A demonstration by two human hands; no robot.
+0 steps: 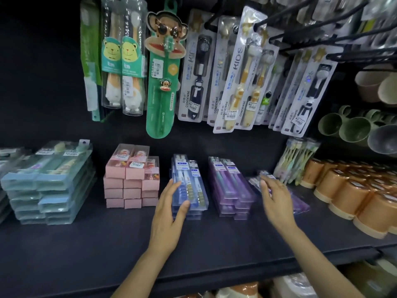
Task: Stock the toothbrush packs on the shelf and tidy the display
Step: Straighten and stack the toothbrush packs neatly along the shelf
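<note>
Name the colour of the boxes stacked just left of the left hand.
Pink boxes, clearest in the head view.

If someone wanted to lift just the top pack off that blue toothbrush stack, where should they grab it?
Probably by its two long edges near the front end, coming from the front of the shelf. The top blue pack is a long flat clear box lying lengthwise toward the viewer, so its narrow width suits a thumb-and-fingers pinch. The left hand already rests there, thumb on the lid.
</note>
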